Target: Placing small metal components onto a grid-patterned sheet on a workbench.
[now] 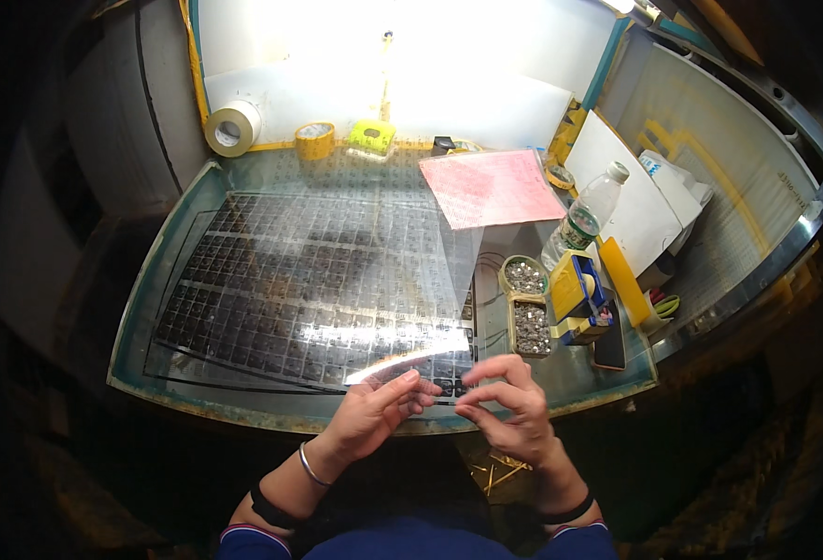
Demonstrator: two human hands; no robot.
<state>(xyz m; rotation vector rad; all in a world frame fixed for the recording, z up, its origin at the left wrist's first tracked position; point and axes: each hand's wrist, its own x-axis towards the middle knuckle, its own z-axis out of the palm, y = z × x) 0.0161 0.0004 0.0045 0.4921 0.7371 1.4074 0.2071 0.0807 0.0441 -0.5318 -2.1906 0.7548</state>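
A clear plastic sheet point(453, 271) spreads over the table, its near edge curling up with a bright glare. My left hand point(374, 411) grips that near edge, thumb on top and fingers showing through the film beneath. To its right, my right hand point(514, 411) is bent at the sheet's near right corner, thumb and fingers drawn together in a pinch. Whatever lies between those fingertips is too small to make out. Under the sheet, a large dark panel of gridded rectangles point(243, 280) shows through.
Two small containers of metal bits, one round point(525, 273) and one rectangular point(531, 327), stand at the right by a tape dispenser point(575, 285) and a plastic bottle point(584, 219). Behind lie a pink sheet point(495, 187) and tape rolls point(315, 142). A raised green rim point(168, 257) borders the table.
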